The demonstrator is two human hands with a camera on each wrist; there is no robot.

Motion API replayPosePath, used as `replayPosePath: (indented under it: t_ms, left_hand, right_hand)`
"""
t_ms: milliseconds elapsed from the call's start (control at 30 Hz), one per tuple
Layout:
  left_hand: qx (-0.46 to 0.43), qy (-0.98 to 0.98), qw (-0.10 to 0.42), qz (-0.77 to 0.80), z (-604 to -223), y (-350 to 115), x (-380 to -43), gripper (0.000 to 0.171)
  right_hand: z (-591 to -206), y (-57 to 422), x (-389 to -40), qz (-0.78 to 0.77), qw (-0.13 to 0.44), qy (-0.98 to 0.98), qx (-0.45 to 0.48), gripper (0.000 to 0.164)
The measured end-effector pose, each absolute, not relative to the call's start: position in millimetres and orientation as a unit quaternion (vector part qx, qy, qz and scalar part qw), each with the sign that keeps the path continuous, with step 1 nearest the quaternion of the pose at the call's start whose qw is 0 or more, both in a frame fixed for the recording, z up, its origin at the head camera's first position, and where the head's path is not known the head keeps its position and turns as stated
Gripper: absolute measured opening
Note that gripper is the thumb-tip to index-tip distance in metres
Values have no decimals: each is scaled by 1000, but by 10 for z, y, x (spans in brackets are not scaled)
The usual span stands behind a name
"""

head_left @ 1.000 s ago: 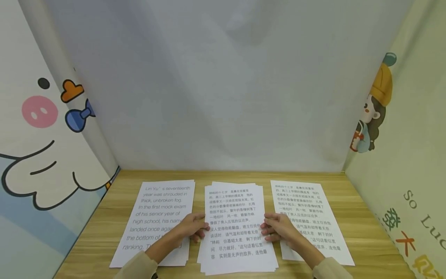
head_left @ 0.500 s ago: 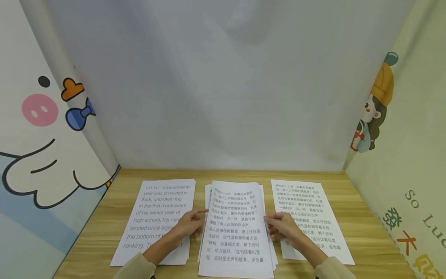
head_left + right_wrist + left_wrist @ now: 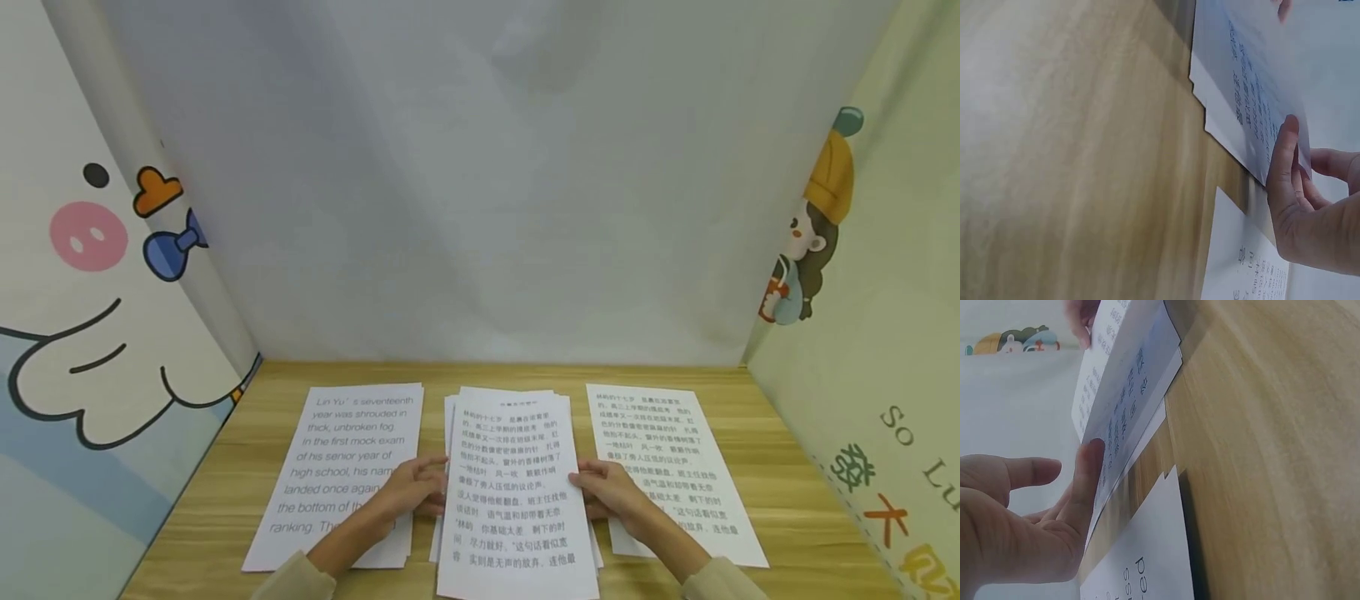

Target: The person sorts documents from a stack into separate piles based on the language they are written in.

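A printed sheet of paper [image 3: 510, 500] is raised over the middle stack of paper [image 3: 448, 408], whose edges show around it. My right hand [image 3: 611, 493] pinches the sheet's right edge, thumb on top and fingers beneath. On the other side my left hand [image 3: 412, 492] touches the left edge with its fingertips. In the left wrist view the left thumb [image 3: 1035, 472] stands away from the paper, while a finger [image 3: 1088, 465] meets the sheet's edge. The right wrist view shows a right finger [image 3: 1286, 140] against the sheet's underside.
An English-printed stack [image 3: 337, 450] lies to the left, partly under my left forearm. To the right lies another stack with Chinese print [image 3: 645, 425]. Wooden table [image 3: 180, 533] shows between and around the stacks. A pale back wall [image 3: 480, 208] and decorated side panels enclose it.
The upper sheet was lined up near the stack, then rose and shifted toward me; now it sits slightly farther right. Both hands stayed at its sides, and the right thumb has come over its edge.
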State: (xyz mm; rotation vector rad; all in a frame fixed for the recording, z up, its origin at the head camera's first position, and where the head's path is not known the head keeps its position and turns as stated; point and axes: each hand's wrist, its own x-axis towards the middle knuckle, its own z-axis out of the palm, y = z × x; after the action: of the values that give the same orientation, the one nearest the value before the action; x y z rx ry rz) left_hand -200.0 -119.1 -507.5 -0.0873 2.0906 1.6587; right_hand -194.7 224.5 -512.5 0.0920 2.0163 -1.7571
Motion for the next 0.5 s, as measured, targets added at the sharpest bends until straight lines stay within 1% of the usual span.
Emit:
replayPosePath:
  t_ms: [133,233,400,500]
  left_hand:
    - [-17,753,247,609,-5094,-1213,-1976,61]
    - [-9,747,252,615,-5116,-1220,-1963,60]
    - [-13,756,247,607,-5147,-1178,-1928,68]
    - [-15,761,244,601,-5164,-1150,-1897,68]
  right_hand:
    - [-5141,2320,-1907,-644,246,724,25,62]
    - [-5157,2349,-1888,-649,253,717,27,61]
    - [-5163,2366,-1874,-656,256,709,29,54]
    - [-5161,2386,-1867,-657,259,707,22,52]
